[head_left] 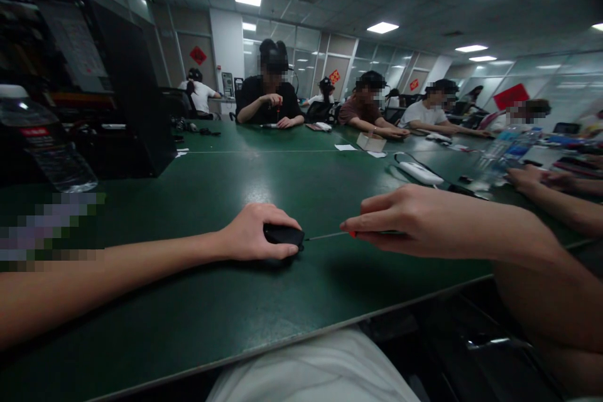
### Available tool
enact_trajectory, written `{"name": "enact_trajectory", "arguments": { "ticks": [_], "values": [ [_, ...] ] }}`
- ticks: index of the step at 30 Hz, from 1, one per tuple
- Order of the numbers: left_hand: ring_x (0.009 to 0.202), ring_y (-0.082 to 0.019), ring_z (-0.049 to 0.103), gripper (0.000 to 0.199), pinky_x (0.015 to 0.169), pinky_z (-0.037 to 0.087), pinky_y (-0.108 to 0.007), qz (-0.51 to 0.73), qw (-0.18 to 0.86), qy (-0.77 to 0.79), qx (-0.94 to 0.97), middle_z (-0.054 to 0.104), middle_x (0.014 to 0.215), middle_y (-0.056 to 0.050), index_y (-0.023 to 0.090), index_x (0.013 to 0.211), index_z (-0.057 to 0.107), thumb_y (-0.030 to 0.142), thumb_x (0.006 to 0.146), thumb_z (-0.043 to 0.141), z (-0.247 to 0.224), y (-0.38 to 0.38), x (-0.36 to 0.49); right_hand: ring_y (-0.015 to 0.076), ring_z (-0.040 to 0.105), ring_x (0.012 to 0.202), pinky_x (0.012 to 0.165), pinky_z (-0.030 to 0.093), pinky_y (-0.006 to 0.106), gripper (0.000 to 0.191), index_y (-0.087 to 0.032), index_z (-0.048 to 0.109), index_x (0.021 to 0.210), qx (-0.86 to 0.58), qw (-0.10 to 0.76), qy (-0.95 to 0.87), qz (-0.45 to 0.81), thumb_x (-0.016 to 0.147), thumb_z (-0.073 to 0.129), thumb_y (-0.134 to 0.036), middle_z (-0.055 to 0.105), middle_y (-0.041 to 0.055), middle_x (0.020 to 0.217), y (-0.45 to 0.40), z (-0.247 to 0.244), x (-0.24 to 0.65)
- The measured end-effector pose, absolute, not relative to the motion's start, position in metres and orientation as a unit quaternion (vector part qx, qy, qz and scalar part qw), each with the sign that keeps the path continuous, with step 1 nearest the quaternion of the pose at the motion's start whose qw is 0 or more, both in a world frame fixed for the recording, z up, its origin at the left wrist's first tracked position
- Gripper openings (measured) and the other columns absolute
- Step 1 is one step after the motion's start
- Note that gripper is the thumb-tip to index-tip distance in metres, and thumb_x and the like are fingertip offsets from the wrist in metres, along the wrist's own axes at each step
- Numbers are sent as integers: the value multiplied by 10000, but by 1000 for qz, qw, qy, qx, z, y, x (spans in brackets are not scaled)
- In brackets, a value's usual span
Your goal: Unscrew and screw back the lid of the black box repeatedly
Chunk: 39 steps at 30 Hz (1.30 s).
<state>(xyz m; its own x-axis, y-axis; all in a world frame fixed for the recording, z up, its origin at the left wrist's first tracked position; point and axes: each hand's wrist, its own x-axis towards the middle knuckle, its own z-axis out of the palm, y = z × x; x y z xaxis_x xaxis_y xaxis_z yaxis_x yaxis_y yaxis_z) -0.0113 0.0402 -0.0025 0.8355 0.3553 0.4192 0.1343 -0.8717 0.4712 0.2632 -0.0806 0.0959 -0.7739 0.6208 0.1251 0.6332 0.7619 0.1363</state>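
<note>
A black computer mouse (282, 235) lies on the green tabletop, with my left hand (257, 232) closed around it, thumb on its near side and fingers over the far side. My right hand (400, 223) pinches a screwdriver whose thin metal shaft (327, 236) points left at the mouse. Only a bit of the red handle shows under my fingers; the rest is hidden. The dark tip is right at the mouse's end, but whether they touch I cannot tell.
A water bottle (47, 138) and a black computer case (127, 88) stand at the left. Beyond my right hand are a white power strip (419, 173), a small box (370, 141) and more bottles (511, 144). Several people sit around the table (211, 176); a co-worker's hands (532, 176) rest at the right.
</note>
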Motion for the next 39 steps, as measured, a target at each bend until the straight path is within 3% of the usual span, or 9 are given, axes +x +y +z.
{"name": "enact_trajectory", "arguments": {
  "ticks": [5, 21, 29, 32, 36, 39],
  "values": [
    [882, -215, 722, 333, 815, 510, -307, 255, 212, 134, 934, 801, 995, -63, 181, 1059, 788, 393, 803, 775, -2, 40, -11, 104, 620, 668, 608, 389, 227, 240, -179, 727, 1140, -321, -6, -946, -51, 984, 547, -156, 694, 44, 855, -74, 97, 255],
    [890, -212, 722, 330, 817, 502, -301, 258, 215, 123, 934, 801, 995, -60, 179, 1066, 784, 391, 813, 772, -4, 41, -12, 120, 650, 717, 631, 399, 243, 270, -174, 705, 1196, -327, 12, -941, -85, 1031, 497, -219, 708, 73, 943, -79, 94, 260],
    [890, -214, 720, 336, 815, 501, -304, 251, 213, 128, 935, 800, 995, -58, 184, 1075, 782, 401, 818, 767, -3, 40, -12, 108, 619, 678, 614, 374, 250, 255, -176, 705, 1182, -316, 1, -944, -90, 1020, 511, -206, 688, 61, 898, -78, 96, 259],
    [889, -215, 721, 332, 814, 503, -303, 254, 210, 129, 935, 801, 997, -54, 197, 1069, 783, 410, 815, 767, -4, 41, -12, 104, 576, 634, 583, 348, 268, 260, -171, 689, 1196, -302, -7, -943, -143, 1028, 498, -226, 669, 48, 865, -79, 92, 259],
    [890, -216, 721, 338, 807, 502, -299, 255, 199, 134, 937, 797, 995, -53, 198, 1071, 779, 412, 809, 769, -6, 41, -12, 124, 519, 574, 502, 289, 302, 267, -111, 689, 1147, -244, 3, -921, -304, 1018, 463, -171, 617, 38, 758, -98, 79, 251],
    [882, -213, 718, 349, 803, 495, -296, 252, 194, 140, 938, 793, 988, -55, 191, 1074, 776, 411, 803, 777, -6, 41, -11, 154, 568, 607, 484, 343, 309, 294, -59, 704, 1085, -220, 29, -899, -379, 978, 432, -90, 646, 77, 764, -118, 63, 241]
  ]
}}
